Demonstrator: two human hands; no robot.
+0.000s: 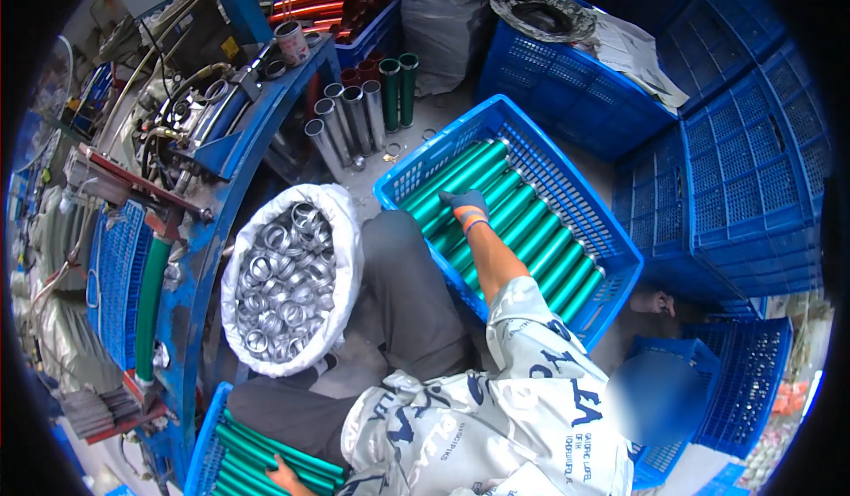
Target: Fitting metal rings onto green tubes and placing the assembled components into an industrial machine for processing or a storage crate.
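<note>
My right hand point(466, 209), in a dark glove with an orange cuff, reaches into a blue crate point(620, 257) and curls over one of several green tubes point(531, 230) lying side by side in it. My left hand point(283, 478), bare, rests on more green tubes point(257, 456) in a second blue crate point(202, 461) at the lower left edge; its grip is hidden. Between my knees and the machine stands a white sack point(341, 230) full of metal rings point(283, 284).
A blue machine frame point(208, 257) with hoses and a green tube on it curves along the left. Grey and green tubes point(359, 111) stand upright behind the sack. Stacked blue crates point(744, 177) fill the right. Another person's hand point(657, 302) shows at the lower right.
</note>
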